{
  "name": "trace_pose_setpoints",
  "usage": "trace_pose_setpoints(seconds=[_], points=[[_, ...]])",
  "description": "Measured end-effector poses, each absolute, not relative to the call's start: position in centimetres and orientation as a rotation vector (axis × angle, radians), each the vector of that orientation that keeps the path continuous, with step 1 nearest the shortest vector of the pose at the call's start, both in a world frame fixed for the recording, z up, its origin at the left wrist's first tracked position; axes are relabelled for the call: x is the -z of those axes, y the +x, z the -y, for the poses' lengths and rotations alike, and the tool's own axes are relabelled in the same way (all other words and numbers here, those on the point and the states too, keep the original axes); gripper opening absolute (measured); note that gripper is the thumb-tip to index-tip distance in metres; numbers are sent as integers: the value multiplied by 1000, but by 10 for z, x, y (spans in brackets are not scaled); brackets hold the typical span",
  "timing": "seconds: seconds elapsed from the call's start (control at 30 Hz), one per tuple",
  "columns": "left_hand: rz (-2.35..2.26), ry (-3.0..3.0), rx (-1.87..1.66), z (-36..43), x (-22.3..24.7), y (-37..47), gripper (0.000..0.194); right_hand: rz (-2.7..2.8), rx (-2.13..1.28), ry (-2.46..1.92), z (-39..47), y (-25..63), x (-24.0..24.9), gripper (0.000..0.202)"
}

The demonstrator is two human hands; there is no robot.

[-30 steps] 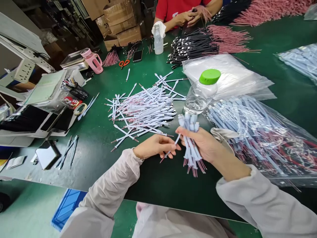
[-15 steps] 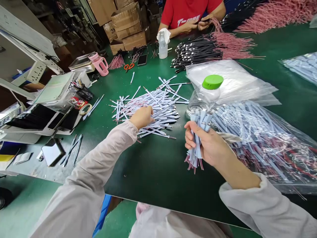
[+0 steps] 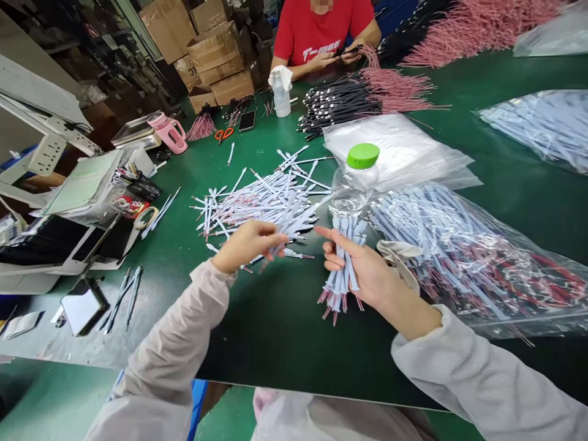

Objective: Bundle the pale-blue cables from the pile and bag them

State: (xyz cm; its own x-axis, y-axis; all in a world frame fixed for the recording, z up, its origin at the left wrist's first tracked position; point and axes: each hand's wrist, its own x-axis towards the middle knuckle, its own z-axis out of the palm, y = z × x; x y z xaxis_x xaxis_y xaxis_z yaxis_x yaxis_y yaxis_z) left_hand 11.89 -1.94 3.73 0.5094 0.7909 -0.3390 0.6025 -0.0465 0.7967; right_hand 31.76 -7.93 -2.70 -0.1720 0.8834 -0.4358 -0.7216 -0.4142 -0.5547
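My left hand pinches a few light-blue sleeved wire leads, smeared by motion, at the near edge of a loose pile of leads. To its right, my right hand is wrapped round a bundle of the same leads, held roughly upright with the pink wire ends pointing down. Its index finger reaches out toward the left hand. Just behind the bundle stands a clear jar with a green lid. Close by on the right lies a plastic bag full of leads.
Flat clear bags lie behind the jar. Across the table a person in a red shirt handles black and pink wires. Scissors, a phone, a spray bottle and a pink jug stand or lie at the back left.
My left hand has come out of the pile toward me and right, now with a few leads in it. My right hand still holds its bundle, its index finger now extended. The view has shifted.
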Motion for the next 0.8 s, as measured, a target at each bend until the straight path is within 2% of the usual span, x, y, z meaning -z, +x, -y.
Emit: trace_pose_setpoints(seconds=[0.23, 0.37, 0.53, 0.7, 0.8], points=[[-876, 1250, -260, 52, 10, 132, 32, 405, -1656, -789, 78, 322, 23, 17], [-801, 1249, -205, 51, 11, 125, 35, 487, -1482, -887, 79, 323, 21, 13], [-847, 1292, -147, 45, 11, 116, 31, 471, -1333, -919, 75, 331, 19, 16], [-846, 1287, -70, 39, 10, 106, 31, 445, -1279, -934, 72, 339, 15, 20], [-866, 1252, -142, 38, 9, 103, 31, 430, -1298, -940, 72, 340, 15, 19]])
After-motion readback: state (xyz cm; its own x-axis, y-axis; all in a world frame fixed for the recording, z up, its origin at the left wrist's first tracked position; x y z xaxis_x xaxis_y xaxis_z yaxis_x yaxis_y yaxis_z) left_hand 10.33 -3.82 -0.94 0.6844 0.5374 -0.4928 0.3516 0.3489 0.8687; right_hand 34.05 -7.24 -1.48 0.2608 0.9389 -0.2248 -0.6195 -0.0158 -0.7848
